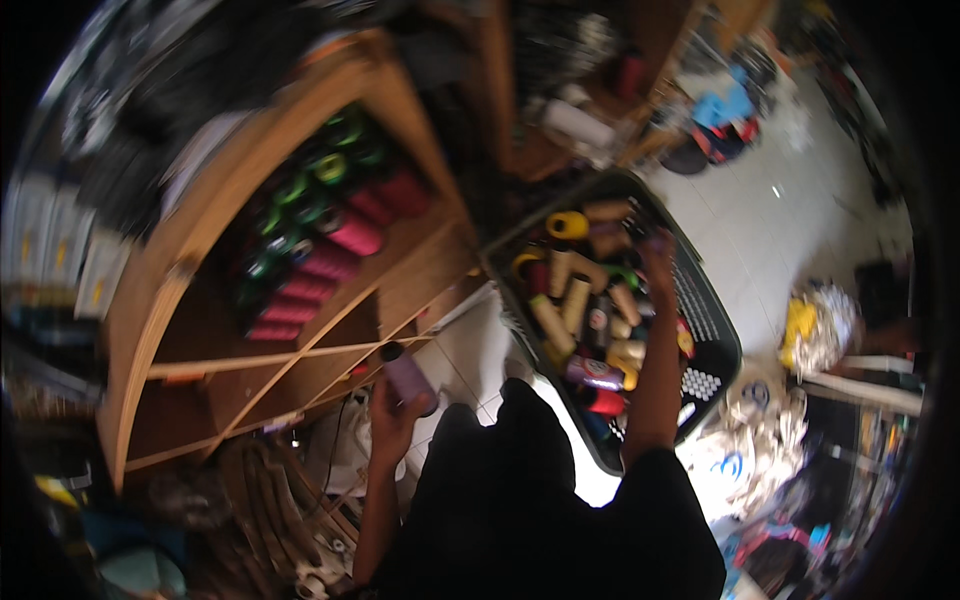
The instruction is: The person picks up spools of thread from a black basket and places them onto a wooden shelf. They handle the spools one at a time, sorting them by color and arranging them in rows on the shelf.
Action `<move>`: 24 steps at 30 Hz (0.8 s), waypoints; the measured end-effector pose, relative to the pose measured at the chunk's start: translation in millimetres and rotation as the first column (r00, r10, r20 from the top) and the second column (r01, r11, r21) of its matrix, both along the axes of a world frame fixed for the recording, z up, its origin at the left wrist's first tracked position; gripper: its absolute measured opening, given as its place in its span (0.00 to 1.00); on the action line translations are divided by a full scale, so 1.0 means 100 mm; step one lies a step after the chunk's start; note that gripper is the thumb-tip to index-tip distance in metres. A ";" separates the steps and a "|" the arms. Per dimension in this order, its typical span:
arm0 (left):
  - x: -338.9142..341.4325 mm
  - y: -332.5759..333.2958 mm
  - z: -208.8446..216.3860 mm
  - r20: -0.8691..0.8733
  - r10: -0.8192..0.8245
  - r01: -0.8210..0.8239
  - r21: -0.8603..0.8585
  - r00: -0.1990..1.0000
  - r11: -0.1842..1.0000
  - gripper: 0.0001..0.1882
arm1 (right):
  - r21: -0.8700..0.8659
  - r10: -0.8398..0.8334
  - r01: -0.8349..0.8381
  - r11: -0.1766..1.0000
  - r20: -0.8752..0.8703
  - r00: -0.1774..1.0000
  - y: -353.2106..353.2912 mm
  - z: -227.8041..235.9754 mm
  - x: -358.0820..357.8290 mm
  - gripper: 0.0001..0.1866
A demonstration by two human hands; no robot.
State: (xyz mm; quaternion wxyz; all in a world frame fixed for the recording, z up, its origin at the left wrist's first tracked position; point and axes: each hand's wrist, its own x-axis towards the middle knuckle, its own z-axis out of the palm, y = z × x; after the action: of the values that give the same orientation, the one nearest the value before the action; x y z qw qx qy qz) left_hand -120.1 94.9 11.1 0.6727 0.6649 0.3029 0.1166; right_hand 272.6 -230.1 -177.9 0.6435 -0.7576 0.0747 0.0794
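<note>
My left hand (pixel 393 418) is closed around a purple thread spool (pixel 410 378) with a dark end, held upright and slightly tilted in front of the wooden shelf. My right hand (pixel 657 258) reaches to the far right part of a dark plastic basket (pixel 728 335). Its fingers are blurred beside dark items, so I cannot make out whether they grip anything. Inside the basket lie many loose spools and bare cones, among them a yellow spool (pixel 567 225), a red spool (pixel 605 401), a purple spool (pixel 594 373) and a tan cone (pixel 552 322).
At the left stands a wooden shelf (pixel 222 212) with rows of pink spools (pixel 305 287) and green spools (pixel 290 190); lower compartments are divided by thin boards. Pale tiled floor (pixel 790 215) runs behind the basket. Plastic bags (pixel 765 435) lie to its right, and a blue bundle (pixel 722 105) sits farther back.
</note>
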 end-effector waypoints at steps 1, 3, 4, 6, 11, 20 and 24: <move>-0.02 0.04 -0.03 0.020 -0.008 0.008 -0.005 1.000 1.000 0.29 | 0.052 -0.002 0.003 0.999 -0.006 1.000 -0.08 0.25 -0.20 0.38; -0.06 0.09 -0.01 0.047 -0.024 0.023 0.023 0.999 0.999 0.29 | -0.032 -0.172 0.172 0.985 -0.019 0.985 -0.05 0.69 -0.57 0.46; -0.06 0.11 0.00 0.068 -0.038 0.035 0.051 0.997 0.998 0.29 | -0.058 -0.184 0.195 0.979 0.158 0.970 -0.15 0.64 -0.72 0.46; -0.15 0.17 0.03 0.089 -0.047 0.040 0.077 0.995 0.996 0.31 | 0.007 -0.220 0.228 0.974 0.302 0.928 -0.14 0.75 -1.04 0.46; -0.51 0.36 0.05 0.094 0.076 -0.094 0.205 0.993 0.974 0.30 | 0.175 -0.279 0.245 0.954 0.207 0.938 0.70 1.68 -1.98 0.45; -1.35 1.00 0.07 0.261 0.408 -0.475 0.300 0.875 0.827 0.24 | 0.361 0.473 -0.517 0.776 0.208 0.856 2.21 1.85 -3.16 0.42; -1.68 1.42 0.13 0.344 0.506 -0.612 0.431 0.791 0.664 0.24 | 0.344 0.699 -0.732 0.587 0.241 0.674 2.76 1.86 -3.71 0.37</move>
State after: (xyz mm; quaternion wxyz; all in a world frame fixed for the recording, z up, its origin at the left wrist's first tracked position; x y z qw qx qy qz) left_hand -288.1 237.0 24.0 0.4237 0.6803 0.3821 0.4601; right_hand -98.8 46.3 7.7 0.7039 -0.5715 -0.2806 0.3150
